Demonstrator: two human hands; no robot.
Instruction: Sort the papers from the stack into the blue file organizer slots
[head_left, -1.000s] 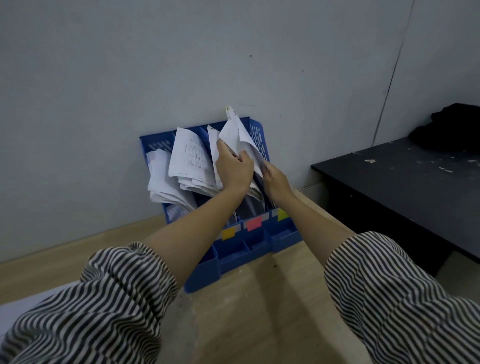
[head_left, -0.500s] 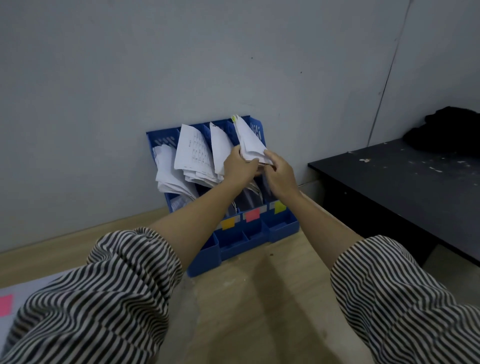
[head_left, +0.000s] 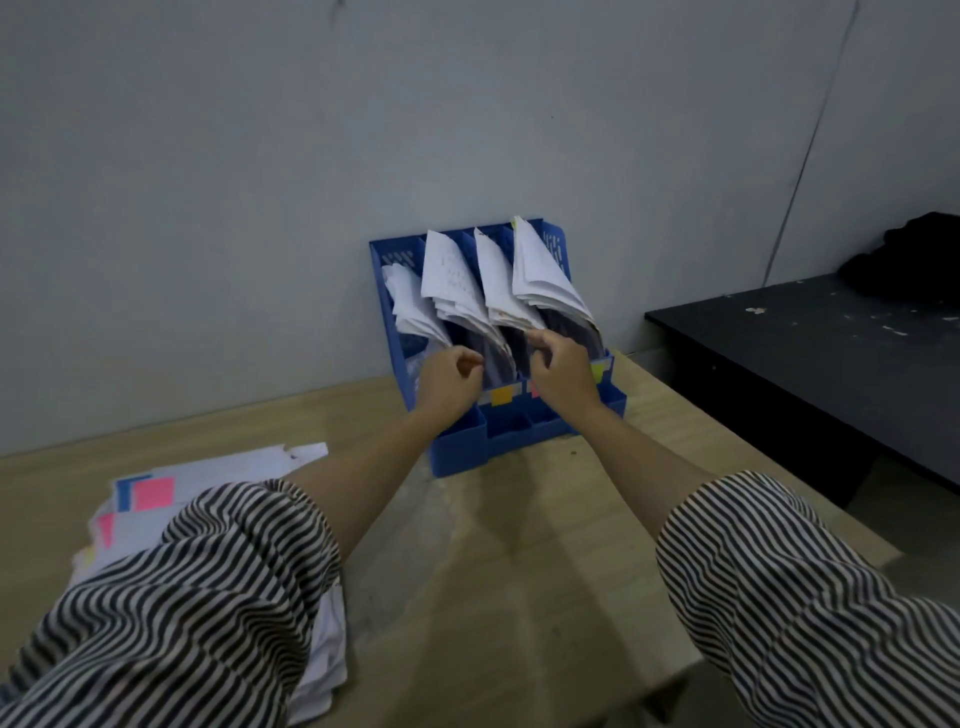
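Both hands hover at the blue file organizer (head_left: 524, 441) against the wall; the left hand (head_left: 449, 376) and right hand (head_left: 563, 371) have curled grips that seem empty. Its filed papers (head_left: 540, 270) lean forward and could spill if brushed, and the remaining stack (head_left: 218, 473) lies near the desk (head_left: 519, 571) edge under the left sleeve (head_left: 182, 597), which could drag sheets off.

We are seeing a person wearing loose sleeves in narrow black-and-white stripes, the left sleeve (head_left: 171, 613) and the right sleeve (head_left: 810, 597) both bunching in soft folds above the elbow, leaving the forearms bare down to the left hand (head_left: 448, 375) and right hand (head_left: 563, 370), no rings or watch showing.
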